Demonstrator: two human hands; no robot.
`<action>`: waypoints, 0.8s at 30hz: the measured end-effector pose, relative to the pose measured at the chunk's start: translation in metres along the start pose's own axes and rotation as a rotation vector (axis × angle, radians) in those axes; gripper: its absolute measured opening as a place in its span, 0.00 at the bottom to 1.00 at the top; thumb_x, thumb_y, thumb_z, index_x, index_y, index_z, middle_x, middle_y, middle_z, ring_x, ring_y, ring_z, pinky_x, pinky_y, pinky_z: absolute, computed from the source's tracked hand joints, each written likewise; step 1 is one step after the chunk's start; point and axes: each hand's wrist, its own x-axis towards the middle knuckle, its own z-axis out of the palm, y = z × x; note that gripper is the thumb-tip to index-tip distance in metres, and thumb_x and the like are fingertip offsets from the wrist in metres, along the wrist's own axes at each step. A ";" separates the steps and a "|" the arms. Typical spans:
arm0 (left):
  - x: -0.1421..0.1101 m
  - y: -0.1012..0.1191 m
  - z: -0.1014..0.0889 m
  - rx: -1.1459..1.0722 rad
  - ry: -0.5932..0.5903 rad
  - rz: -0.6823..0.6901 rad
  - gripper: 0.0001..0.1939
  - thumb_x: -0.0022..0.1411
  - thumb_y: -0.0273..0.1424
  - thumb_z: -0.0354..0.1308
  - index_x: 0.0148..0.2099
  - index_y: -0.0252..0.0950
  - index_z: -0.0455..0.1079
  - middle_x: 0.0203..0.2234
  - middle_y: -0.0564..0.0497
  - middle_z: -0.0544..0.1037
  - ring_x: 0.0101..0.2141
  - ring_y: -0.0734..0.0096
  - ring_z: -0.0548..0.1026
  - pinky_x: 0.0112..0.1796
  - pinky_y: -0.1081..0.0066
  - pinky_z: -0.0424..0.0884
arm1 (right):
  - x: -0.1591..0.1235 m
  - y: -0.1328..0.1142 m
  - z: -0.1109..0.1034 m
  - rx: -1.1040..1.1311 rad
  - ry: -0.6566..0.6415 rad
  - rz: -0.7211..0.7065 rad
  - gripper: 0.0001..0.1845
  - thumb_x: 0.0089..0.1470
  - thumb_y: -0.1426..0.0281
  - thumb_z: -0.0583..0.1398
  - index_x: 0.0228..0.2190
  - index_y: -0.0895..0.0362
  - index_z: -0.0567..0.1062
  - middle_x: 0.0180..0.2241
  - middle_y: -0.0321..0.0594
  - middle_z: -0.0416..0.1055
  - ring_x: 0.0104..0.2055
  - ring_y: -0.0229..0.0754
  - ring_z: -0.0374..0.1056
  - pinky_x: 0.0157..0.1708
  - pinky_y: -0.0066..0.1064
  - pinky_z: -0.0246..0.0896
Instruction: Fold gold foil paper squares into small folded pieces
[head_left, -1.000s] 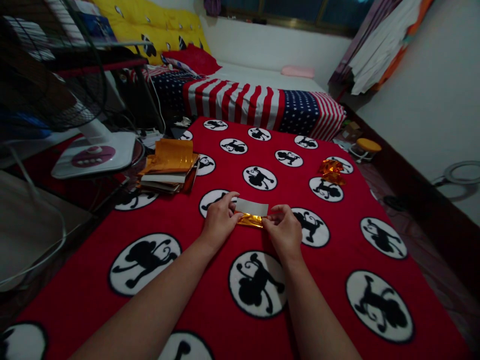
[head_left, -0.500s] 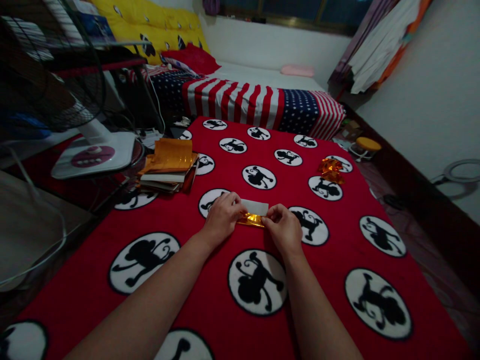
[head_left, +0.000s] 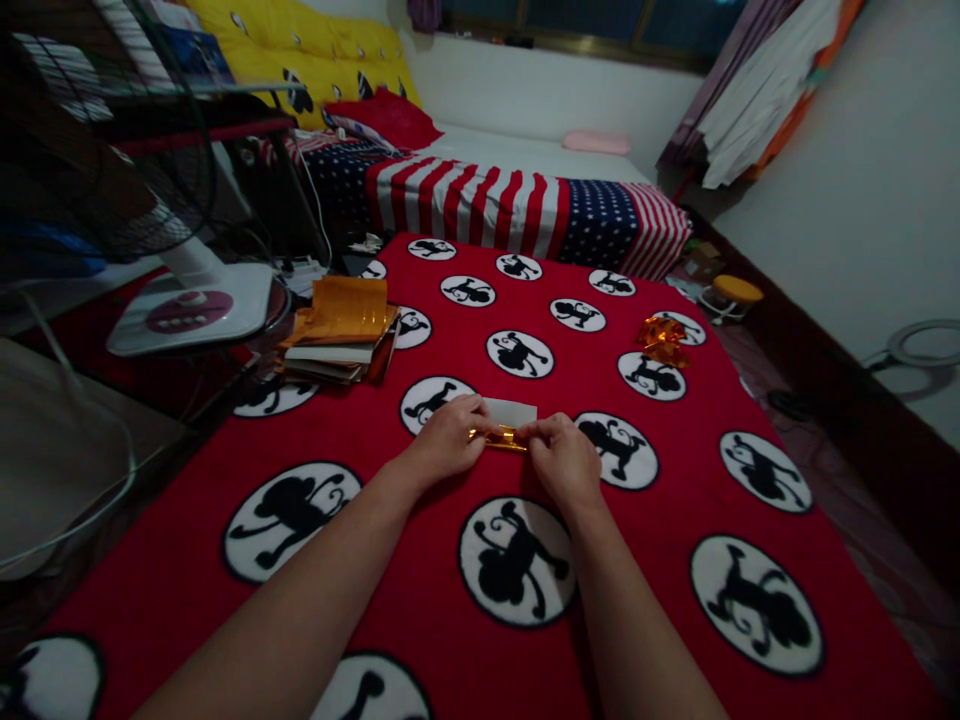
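Observation:
A sheet of gold foil paper [head_left: 508, 440] with a pale grey back lies on the red cloth, its near edge folded or rolled into a narrow shiny strip. My left hand [head_left: 452, 437] grips the left end of that strip, fingers curled over it. At the right end my right hand [head_left: 564, 458] pinches the strip, with fingertips pressed on the fold. The grey back of the sheet sticks out flat beyond the fold. My fingers partly hide both ends of the paper.
A stack of gold and white paper sheets [head_left: 341, 330] sits at the cloth's left edge, near a fan base [head_left: 191, 310]. Folded shiny orange-gold pieces [head_left: 664, 340] lie at the right. The red cloth with monkey prints [head_left: 420, 620] spreads beneath. A bed [head_left: 495, 205] stands behind.
The fingers of both hands have shifted along the strip and now press inward over it. The gold band between them looks narrower.

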 end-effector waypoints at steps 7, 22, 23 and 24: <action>0.004 0.010 0.004 0.035 0.061 -0.104 0.11 0.61 0.28 0.55 0.34 0.34 0.79 0.30 0.48 0.73 0.34 0.67 0.70 0.37 0.69 0.66 | -0.001 -0.009 -0.002 -0.024 -0.024 0.065 0.13 0.52 0.68 0.56 0.30 0.46 0.81 0.34 0.36 0.72 0.35 0.44 0.69 0.29 0.31 0.53; 0.003 0.006 0.005 -0.037 0.031 -0.145 0.08 0.56 0.25 0.62 0.37 0.39 0.80 0.31 0.50 0.73 0.35 0.69 0.70 0.37 0.70 0.66 | -0.018 -0.017 0.014 -0.042 0.147 -0.010 0.15 0.48 0.56 0.63 0.32 0.54 0.77 0.34 0.42 0.69 0.39 0.47 0.66 0.39 0.36 0.57; 0.003 0.006 0.005 -0.038 0.028 -0.149 0.08 0.55 0.25 0.62 0.38 0.40 0.80 0.32 0.50 0.73 0.35 0.69 0.70 0.37 0.70 0.66 | -0.018 -0.017 0.014 -0.040 0.149 -0.013 0.15 0.48 0.56 0.64 0.32 0.54 0.77 0.35 0.42 0.69 0.39 0.47 0.66 0.39 0.36 0.57; 0.003 0.006 0.005 -0.038 0.030 -0.151 0.08 0.55 0.25 0.62 0.38 0.40 0.80 0.32 0.50 0.73 0.35 0.69 0.70 0.37 0.70 0.66 | -0.019 -0.017 0.015 -0.039 0.152 -0.013 0.14 0.48 0.57 0.64 0.32 0.54 0.77 0.35 0.42 0.69 0.40 0.47 0.66 0.40 0.37 0.56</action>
